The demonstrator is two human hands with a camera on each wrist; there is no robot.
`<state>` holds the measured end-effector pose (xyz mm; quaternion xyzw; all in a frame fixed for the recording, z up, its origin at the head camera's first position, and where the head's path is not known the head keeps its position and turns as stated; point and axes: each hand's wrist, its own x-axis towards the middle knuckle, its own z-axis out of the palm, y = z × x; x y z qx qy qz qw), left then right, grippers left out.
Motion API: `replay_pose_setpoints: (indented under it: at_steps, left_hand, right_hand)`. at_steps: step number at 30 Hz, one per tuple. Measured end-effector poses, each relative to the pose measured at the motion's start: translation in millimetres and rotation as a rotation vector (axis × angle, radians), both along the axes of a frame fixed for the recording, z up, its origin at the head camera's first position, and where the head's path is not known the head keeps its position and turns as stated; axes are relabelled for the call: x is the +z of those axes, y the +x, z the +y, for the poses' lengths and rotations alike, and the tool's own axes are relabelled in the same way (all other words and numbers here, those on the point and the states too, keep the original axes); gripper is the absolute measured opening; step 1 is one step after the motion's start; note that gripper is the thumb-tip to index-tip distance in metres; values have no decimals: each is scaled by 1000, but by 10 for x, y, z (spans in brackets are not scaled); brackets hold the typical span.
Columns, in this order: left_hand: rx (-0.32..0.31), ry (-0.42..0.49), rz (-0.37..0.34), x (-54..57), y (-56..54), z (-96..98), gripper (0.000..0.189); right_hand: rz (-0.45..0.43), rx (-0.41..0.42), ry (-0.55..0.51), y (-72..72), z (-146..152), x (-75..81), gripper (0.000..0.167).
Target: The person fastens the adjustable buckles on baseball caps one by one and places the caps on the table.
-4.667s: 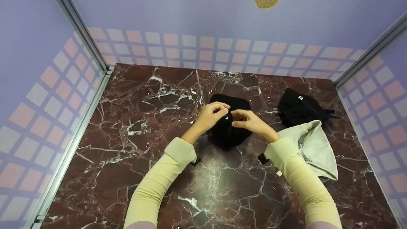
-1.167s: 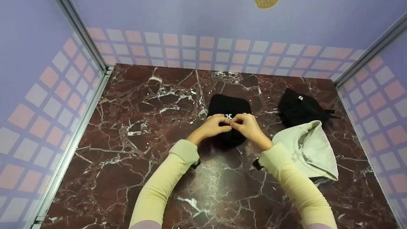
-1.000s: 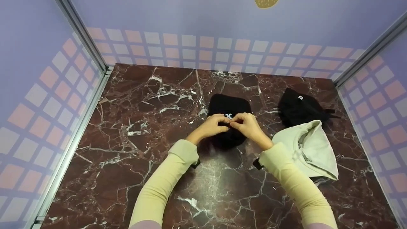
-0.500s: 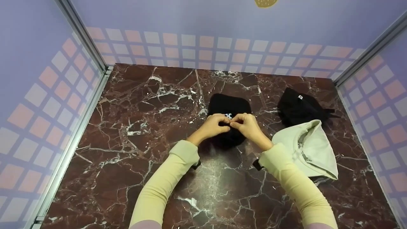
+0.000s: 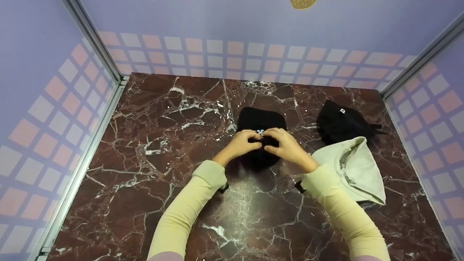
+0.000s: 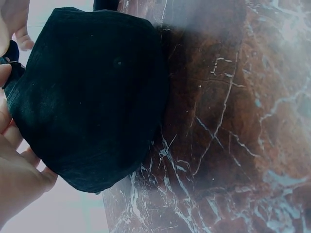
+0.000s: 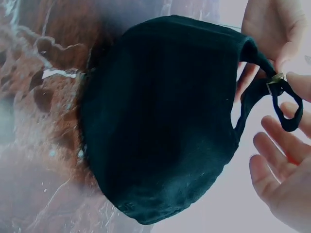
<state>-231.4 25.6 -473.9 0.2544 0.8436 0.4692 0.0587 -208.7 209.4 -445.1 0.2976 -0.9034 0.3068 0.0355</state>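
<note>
A black baseball cap (image 5: 259, 117) lies in the middle of the marble-patterned table, white embroidery (image 5: 260, 132) showing on it. Its back strap, with a small metal buckle (image 7: 275, 82) and a loop of strap end (image 7: 290, 116), faces my body. My left hand (image 5: 243, 142) pinches the strap at the buckle, the thumb right against it in the left wrist view. My right hand (image 5: 286, 145) is just to the right, thumb and forefinger parted. In the right wrist view its fingers (image 7: 277, 150) spread loosely beside the strap loop.
Right of the hands lies a cream cap (image 5: 362, 170), partly under my right sleeve (image 5: 348, 203). Behind it is another black hat (image 5: 342, 123) with a small white label. Purple panels with a checked pattern (image 5: 235, 50) enclose the table at the back and sides.
Earlier both hands' fingertips met at the strap. Now the right thumb and forefinger have parted and that hand has shifted slightly right. The left hand and the cap stay almost still.
</note>
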Motion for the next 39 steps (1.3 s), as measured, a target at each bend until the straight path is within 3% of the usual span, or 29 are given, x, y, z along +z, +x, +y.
replay_pose_setpoints:
  at_steps: [6, 11, 19, 25, 28, 39]
  left_hand:
    - [16, -10, 3, 2, 11, 11, 18]
    - [36, -31, 5, 1, 21, 21, 21]
    - [100, -77, 68, 7, 39, 21, 24]
    - [236, -2, 165, 69, 61, 28, 15]
    - [255, 26, 144, 99, 80, 49, 11]
    - [189, 32, 4, 95, 104, 119, 15]
  right_hand:
    - [93, 9, 110, 32, -52, -61, 38]
    - [180, -4, 107, 29, -79, -105, 31]
    - [151, 9, 9, 2, -57, -155, 27]
    - [132, -1, -42, -17, -54, -173, 27]
    - [117, -9, -63, -20, -57, -178, 27]
    - [96, 6, -104, -23, -41, -200, 30]
